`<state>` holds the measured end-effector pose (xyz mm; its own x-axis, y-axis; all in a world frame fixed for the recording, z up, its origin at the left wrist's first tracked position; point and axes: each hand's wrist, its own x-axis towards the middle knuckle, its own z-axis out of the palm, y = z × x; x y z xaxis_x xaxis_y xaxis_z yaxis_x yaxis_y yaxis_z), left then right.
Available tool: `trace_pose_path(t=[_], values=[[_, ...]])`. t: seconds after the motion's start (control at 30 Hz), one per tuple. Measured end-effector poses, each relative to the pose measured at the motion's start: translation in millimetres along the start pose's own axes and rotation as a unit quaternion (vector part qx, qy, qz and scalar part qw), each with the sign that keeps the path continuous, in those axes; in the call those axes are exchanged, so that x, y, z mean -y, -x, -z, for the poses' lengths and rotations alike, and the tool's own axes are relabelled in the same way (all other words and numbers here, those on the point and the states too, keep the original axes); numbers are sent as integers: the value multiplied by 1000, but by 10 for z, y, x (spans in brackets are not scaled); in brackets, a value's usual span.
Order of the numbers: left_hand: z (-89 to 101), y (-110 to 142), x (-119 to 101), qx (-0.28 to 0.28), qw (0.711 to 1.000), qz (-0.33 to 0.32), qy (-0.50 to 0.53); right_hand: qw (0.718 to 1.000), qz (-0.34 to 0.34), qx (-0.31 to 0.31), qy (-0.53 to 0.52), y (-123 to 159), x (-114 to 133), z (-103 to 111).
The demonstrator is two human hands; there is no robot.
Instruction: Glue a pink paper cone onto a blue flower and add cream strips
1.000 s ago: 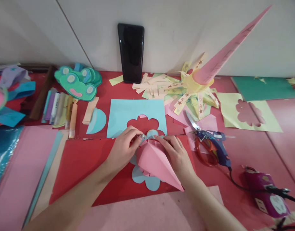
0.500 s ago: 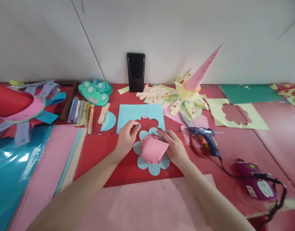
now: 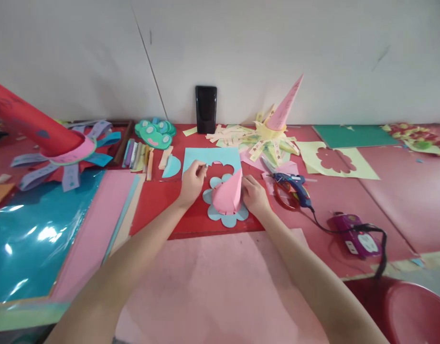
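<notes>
A red table [image 3: 388, 200] meets a pale wall [image 3: 248, 43]. The left hand [image 3: 191, 185] has fingers bunched, its contents unclear; the right hand [image 3: 254, 195] curls beside a pink cone [image 3: 226, 195], grip unclear. Mid-frame, the cone stands on a blue paper flower [image 3: 229, 220]; right of centre lies a glue gun [image 3: 295, 187].

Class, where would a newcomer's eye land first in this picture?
Probably on the pink cone, on a blue paper flower between the left hand and the right hand. Next come the big red cone at the far left and the black phone upright against the wall.
</notes>
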<state>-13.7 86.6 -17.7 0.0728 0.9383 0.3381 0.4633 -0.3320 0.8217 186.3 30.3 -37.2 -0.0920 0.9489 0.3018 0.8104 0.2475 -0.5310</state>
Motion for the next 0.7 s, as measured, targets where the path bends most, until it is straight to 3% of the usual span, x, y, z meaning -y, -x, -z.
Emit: trace_pose_path(t=[0.17,0.27,0.37,0.43,0.53,0.7], values=[[154,85,-100,-50,999,11,9,999,-13,-17,-37,26,50,35],[234,180,-215,-22,999,-25,13,996,-11,-61,-64,59,95,120],[284,271,-357,25,996,-84,12,984,-55,-164,-35,118,68,312],[296,304,-460,43,991,-121,21,961,-112,-252,9,186,-21,480],[287,298,-619,39,985,-167,33,905,-219,-357,76,324,-248,696],[210,224,-810,38,978,-203,38,861,-346,-360,101,463,-649,773]])
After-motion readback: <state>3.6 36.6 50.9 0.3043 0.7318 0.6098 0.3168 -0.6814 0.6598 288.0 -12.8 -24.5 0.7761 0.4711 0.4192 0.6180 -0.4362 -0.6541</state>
